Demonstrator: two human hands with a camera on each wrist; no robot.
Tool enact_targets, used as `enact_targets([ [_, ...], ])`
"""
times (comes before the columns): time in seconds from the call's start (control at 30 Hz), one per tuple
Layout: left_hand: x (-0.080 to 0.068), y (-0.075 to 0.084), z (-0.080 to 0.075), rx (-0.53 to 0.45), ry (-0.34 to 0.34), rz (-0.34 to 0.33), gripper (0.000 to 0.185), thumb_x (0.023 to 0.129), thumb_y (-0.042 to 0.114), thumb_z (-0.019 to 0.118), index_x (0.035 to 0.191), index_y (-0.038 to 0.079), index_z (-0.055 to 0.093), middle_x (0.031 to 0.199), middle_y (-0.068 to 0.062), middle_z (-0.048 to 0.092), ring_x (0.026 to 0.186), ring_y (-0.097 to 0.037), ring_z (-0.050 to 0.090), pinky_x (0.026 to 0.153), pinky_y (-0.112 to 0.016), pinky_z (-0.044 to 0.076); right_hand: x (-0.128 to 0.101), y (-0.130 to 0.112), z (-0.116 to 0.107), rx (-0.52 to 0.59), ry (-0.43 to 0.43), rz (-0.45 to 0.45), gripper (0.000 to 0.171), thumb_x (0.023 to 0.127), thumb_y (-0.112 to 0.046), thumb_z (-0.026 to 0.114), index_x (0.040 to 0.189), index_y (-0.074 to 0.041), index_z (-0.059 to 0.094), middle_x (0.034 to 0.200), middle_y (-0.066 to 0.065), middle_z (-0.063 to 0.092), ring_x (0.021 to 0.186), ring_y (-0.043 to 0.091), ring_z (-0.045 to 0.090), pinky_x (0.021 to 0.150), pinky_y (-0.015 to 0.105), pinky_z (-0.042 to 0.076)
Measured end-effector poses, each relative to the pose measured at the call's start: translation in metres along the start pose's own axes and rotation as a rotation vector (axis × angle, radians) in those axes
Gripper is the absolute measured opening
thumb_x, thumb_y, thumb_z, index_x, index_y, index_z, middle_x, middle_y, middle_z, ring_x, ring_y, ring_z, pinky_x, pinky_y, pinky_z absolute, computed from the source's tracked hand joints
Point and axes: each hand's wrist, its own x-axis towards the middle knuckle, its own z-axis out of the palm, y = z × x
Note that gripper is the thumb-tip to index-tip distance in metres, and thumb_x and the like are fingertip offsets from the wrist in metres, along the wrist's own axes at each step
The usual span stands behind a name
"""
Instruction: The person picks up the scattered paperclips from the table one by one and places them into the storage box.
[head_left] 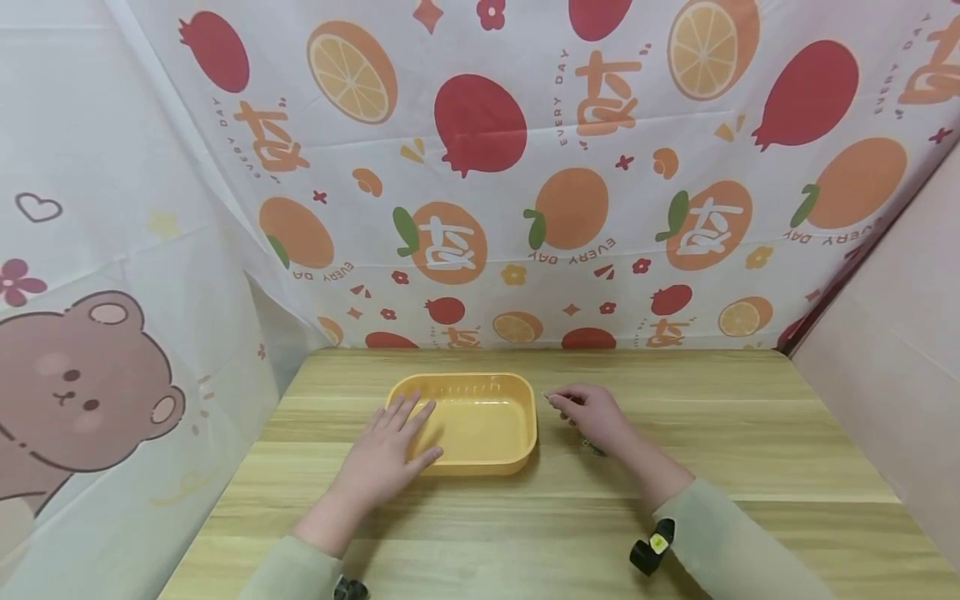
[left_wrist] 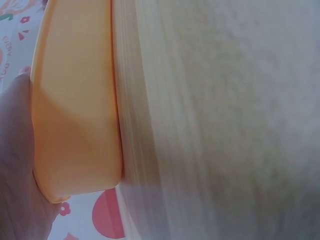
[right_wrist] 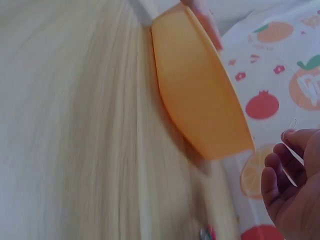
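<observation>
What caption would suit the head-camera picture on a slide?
Left hand rests flat on the yellow tray's corner while the right hand pinches a thin clear item beside it on a wooden table.

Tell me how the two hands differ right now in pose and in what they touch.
The left hand lies flat with straight fingers on the near-left rim of the yellow tray; the right hand has curled fingers and stays clear of the tray. The left hand holds nothing; the right hand pinches a thin clear strip, too small to identify. Both are low over the wooden table, one on either side of the tray.
</observation>
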Motion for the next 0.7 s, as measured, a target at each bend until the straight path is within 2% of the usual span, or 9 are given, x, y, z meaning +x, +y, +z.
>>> enact_targets([
  [0.1, 0.0, 0.0, 0.0, -0.003, 0.004, 0.001, 0.076, 0.096, 0.066, 0.045, 0.156, 0.021, 0.035, 0.162, -0.011, 0.027, 0.148, -0.035, 0.022, 0.12, -0.056, 0.016, 0.003, -0.009, 0.011, 0.01, -0.01, -0.014, 0.021, 0.097, -0.028, 0.066, 0.108, -0.013, 0.076, 0.097, 0.016, 0.068, 0.083, 0.023, 0.062, 0.075, 0.049, 0.057],
  [0.23, 0.0, 0.0, -0.001, -0.003, 0.001, -0.001, 0.076, 0.096, 0.067, 0.044, 0.156, 0.021, 0.035, 0.162, -0.011, 0.026, 0.148, -0.035, 0.022, 0.12, -0.056, 0.016, 0.006, -0.019, 0.026, 0.026, -0.035, -0.04, 0.019, 0.097, -0.022, 0.065, 0.108, -0.011, 0.076, 0.092, 0.011, 0.069, 0.085, 0.03, 0.063, 0.076, 0.051, 0.056],
  [0.33, 0.0, 0.0, 0.0, -0.004, -0.003, -0.005, 0.077, 0.096, 0.067, 0.044, 0.156, 0.021, 0.035, 0.162, -0.011, 0.026, 0.148, -0.035, 0.021, 0.12, -0.056, 0.016, 0.008, -0.025, 0.036, 0.022, -0.054, -0.046, 0.019, 0.097, -0.024, 0.066, 0.107, -0.012, 0.076, 0.09, 0.008, 0.068, 0.084, 0.027, 0.063, 0.074, 0.044, 0.057],
  [0.47, 0.0, 0.001, 0.0, -0.008, -0.014, -0.014, 0.077, 0.095, 0.068, 0.042, 0.156, 0.022, 0.034, 0.162, -0.01, 0.025, 0.149, -0.035, 0.02, 0.12, -0.056, 0.015, 0.012, -0.03, 0.046, 0.007, -0.076, -0.056, 0.024, 0.097, -0.03, 0.066, 0.109, -0.012, 0.076, 0.096, 0.011, 0.068, 0.08, 0.016, 0.061, 0.068, 0.034, 0.056],
  [0.63, -0.001, 0.001, 0.001, -0.006, -0.003, -0.012, 0.077, 0.095, 0.068, 0.042, 0.155, 0.021, 0.035, 0.162, -0.011, 0.026, 0.148, -0.035, 0.022, 0.12, -0.056, 0.017, 0.016, -0.038, 0.054, 0.004, -0.113, -0.084, 0.029, 0.098, -0.032, 0.064, 0.112, -0.009, 0.075, 0.1, 0.013, 0.068, 0.081, 0.016, 0.061, 0.072, 0.038, 0.058],
  [0.7, -0.001, 0.001, 0.001, -0.004, 0.001, -0.012, 0.077, 0.095, 0.068, 0.042, 0.155, 0.021, 0.036, 0.162, -0.011, 0.027, 0.148, -0.035, 0.023, 0.12, -0.056, 0.017, 0.018, -0.041, 0.057, -0.011, -0.126, -0.098, 0.028, 0.098, -0.032, 0.064, 0.111, -0.01, 0.075, 0.1, 0.012, 0.068, 0.082, 0.016, 0.062, 0.072, 0.036, 0.058],
])
